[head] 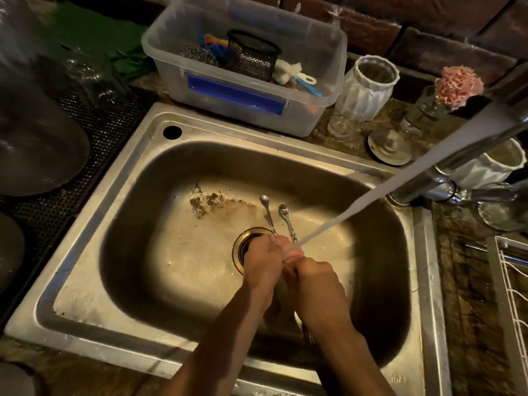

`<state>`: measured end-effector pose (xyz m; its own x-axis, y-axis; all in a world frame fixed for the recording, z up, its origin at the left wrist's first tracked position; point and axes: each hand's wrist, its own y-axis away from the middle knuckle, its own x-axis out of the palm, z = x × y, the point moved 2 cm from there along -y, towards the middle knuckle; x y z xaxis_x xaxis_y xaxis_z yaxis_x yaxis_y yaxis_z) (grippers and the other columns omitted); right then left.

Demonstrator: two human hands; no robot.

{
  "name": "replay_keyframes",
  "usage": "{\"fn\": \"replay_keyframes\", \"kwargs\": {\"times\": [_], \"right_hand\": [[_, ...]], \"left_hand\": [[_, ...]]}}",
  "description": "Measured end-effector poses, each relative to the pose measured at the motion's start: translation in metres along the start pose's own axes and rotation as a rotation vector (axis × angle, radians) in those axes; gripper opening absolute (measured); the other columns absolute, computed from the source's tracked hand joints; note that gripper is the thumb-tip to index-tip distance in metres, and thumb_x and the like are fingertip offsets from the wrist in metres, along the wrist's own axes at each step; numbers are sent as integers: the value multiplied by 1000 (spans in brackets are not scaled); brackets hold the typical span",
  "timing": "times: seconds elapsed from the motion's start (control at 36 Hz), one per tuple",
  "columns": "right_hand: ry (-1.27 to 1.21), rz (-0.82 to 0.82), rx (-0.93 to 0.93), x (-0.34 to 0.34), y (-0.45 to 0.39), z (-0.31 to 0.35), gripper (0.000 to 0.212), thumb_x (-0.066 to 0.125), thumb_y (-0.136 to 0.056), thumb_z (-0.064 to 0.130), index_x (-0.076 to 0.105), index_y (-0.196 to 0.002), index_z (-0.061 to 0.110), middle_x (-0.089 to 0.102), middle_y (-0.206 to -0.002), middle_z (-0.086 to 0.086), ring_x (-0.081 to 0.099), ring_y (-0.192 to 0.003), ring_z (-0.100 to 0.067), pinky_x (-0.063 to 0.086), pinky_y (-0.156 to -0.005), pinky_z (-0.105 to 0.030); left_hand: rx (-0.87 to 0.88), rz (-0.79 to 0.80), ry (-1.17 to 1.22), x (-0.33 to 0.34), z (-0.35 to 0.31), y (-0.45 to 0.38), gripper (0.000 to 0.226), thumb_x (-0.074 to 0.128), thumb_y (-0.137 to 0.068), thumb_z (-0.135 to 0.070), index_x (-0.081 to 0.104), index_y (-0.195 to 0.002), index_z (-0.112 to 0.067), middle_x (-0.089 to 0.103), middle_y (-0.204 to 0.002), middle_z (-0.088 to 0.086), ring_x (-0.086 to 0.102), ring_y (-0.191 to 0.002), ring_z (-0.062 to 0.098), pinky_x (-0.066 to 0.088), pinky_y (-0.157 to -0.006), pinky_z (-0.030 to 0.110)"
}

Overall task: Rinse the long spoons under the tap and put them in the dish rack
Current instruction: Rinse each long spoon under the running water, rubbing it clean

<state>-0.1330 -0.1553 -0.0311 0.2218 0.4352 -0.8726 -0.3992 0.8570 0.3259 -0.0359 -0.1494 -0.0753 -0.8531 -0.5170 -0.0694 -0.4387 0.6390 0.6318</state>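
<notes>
Two long metal spoons stick out from between my hands over the steel sink [143,178]: one spoon [267,214] on the left, a second spoon [287,221] just right of it, bowls pointing away from me. My left hand [264,261] and my right hand [314,284] are closed together around their handles above the drain [243,248]. A stream of water [371,198] runs from the tap [491,132] at the right and lands on the spoons where my fingers meet. The white wire dish rack [511,281] shows at the right edge.
Brown grit [208,202] lies on the sink floor. A clear plastic tub [243,61] with scrubbers and a mesh cup stands behind the sink. White vases [367,87], glasses and a pink flower [458,85] crowd the back right counter. Dark pans rest on a mat [94,144] at left.
</notes>
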Motion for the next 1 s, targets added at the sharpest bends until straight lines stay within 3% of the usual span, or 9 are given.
{"fn": "replay_keyframes", "kwargs": {"times": [0.06, 0.14, 0.25, 0.31, 0.42, 0.53, 0.67, 0.86, 1.0], "right_hand": [[-45, 13, -31, 4, -6, -2, 20, 51, -97, 28, 64, -111, 19, 70, -90, -9, 66, -79, -29, 57, -69, -40], [-15, -5, -27, 12, -12, -10, 15, 55, -96, 21, 65, -97, 10, 70, -86, -12, 62, -71, -27, 50, -61, -33], [18, 3, 138, 14, -21, -26, 14, 53, -97, 15, 63, -88, 9, 66, -84, -11, 61, -70, -24, 54, -64, -39], [53, 18, 191, 10, -25, -30, 9, 56, -95, 9, 63, -89, 10, 65, -85, -10, 63, -73, -24, 57, -68, -39], [146, 63, 223, 7, -32, -35, 12, 53, -92, 3, 63, -93, 9, 67, -90, -11, 65, -77, -25, 56, -68, -36], [144, 95, 228, 11, -37, -34, 13, 52, -94, 7, 65, -97, 8, 68, -91, -11, 67, -80, -26, 60, -74, -39], [97, 108, 239, 12, -37, -37, 15, 51, -96, 17, 65, -95, 11, 69, -91, -9, 67, -82, -24, 60, -76, -43], [85, 80, 260, 7, -35, -43, 28, 47, -96, 34, 64, -88, 14, 67, -91, -10, 64, -83, -28, 56, -75, -42], [8, 55, 259, -6, -27, -49, 29, 51, -93, 39, 64, -83, 15, 68, -84, -7, 65, -77, -26, 58, -72, -42]], "left_hand": [[-39, 30, 35, -2, -1, -1, 20, 50, -103, -21, 67, -105, -10, 73, -99, 6, 65, -72, 12, 48, -53, 19], [-93, 92, 128, -5, -3, -1, 21, 47, -104, -15, 64, -102, -2, 73, -101, 12, 63, -52, 10, 50, -50, 22], [-157, 102, 195, -6, 5, -5, 23, 47, -104, -15, 65, -90, -12, 71, -105, 17, 69, -87, 18, 57, -76, 29], [-207, 83, 246, -6, 8, -9, 23, 46, -105, -16, 66, -96, -10, 72, -107, 18, 69, -92, 22, 57, -76, 27], [-276, 26, 281, -6, 13, -15, 26, 46, -105, -17, 66, -93, -6, 72, -99, 17, 70, -84, 22, 56, -68, 23], [-293, 21, 210, -6, 16, -18, 30, 43, -105, -16, 65, -89, -2, 57, -73, 10, 50, -62, 19, 38, -54, 27], [-249, -33, 62, -11, 12, -15, 34, 47, -102, -18, 62, -71, -14, 64, -86, 13, 59, -80, 24, 44, -68, 30], [-224, 33, 88, -14, 5, -7, 24, 48, -96, -16, 68, -82, -13, 54, -71, 2, 41, -62, 16, 33, -61, 30], [-168, 93, 57, -21, -2, 4, 26, 49, -96, -15, 69, -79, -16, 63, -81, 3, 53, -74, 16, 43, -72, 31]]}}
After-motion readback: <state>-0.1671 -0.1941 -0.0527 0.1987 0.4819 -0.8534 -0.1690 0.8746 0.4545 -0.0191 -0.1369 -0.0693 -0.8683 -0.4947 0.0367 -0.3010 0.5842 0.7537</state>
